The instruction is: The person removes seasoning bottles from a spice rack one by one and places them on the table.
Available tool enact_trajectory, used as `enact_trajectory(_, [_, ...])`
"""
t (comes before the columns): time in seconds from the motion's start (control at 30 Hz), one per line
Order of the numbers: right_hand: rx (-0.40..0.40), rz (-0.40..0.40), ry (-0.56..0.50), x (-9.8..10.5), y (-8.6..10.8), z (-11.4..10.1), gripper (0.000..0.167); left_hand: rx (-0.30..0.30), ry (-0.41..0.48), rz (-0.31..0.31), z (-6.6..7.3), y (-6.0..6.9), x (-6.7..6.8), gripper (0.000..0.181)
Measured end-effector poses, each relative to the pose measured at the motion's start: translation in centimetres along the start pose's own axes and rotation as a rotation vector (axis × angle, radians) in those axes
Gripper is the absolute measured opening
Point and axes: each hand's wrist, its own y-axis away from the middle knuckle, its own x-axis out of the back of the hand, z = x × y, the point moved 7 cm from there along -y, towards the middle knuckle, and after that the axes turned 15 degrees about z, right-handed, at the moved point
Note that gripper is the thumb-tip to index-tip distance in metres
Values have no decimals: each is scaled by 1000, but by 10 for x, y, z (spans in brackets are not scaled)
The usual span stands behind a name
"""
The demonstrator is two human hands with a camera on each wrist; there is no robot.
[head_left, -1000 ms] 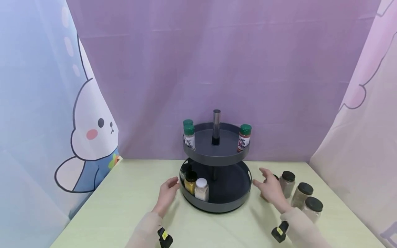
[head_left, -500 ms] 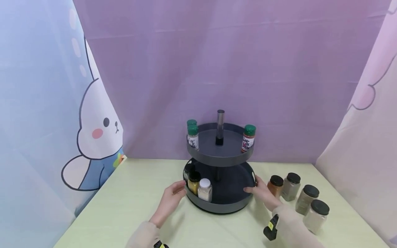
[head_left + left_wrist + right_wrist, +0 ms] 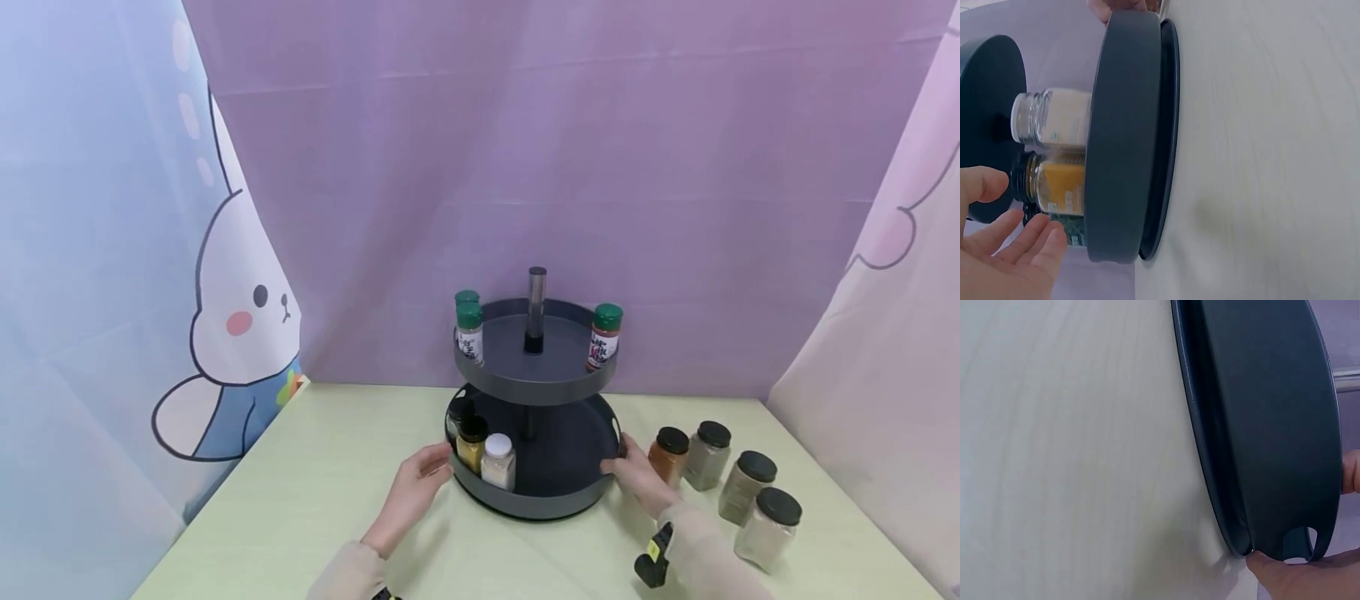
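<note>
A dark grey two-tier turntable [image 3: 537, 392] stands on the pale table. My right hand [image 3: 640, 479] grips the lower tray's rim at the right, by its handle cutout; the thumb is over the rim and a finger outside it. At the left my left hand [image 3: 417, 490] is held beside the lower tray, fingers relaxed and spread, holding nothing. Near it on that tray stand a white-capped jar [image 3: 498, 463], a black-capped jar of yellow powder [image 3: 1060, 185] and a darker jar [image 3: 457, 415]. Two green-capped shakers [image 3: 470, 333] and a red one [image 3: 603, 337] stand on the upper tier.
Right of the turntable, several black-capped spice jars stand on the table [image 3: 345, 533]: an orange-brown one [image 3: 667, 457], two greyish ones [image 3: 707, 457] and a pale one [image 3: 768, 528]. A purple curtain [image 3: 525, 167] hangs behind.
My right hand has moved left from beside the orange-brown jar onto the lower tray's rim and now grips it. The left hand stays by the tray's left side. The view has shifted slightly.
</note>
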Motion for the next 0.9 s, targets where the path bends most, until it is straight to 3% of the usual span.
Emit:
enact_trajectory(0.17, [-6,-3,-10,0,1,-1,84,-24,-40,33,-1,-10,5,39])
enact_trajectory(0.4, [7,-11,-39,0,2,-1,84,-56,-133,61,-6,-39,8,38])
enact_trajectory(0.7, [14,6,-67,2,0,5,84,-79,-207,-22,-2,-79,-10,44])
enact_trajectory(0.9, [29,24,-67,1,-1,3,84,-68,-246,-106,-2,-94,-16,57])
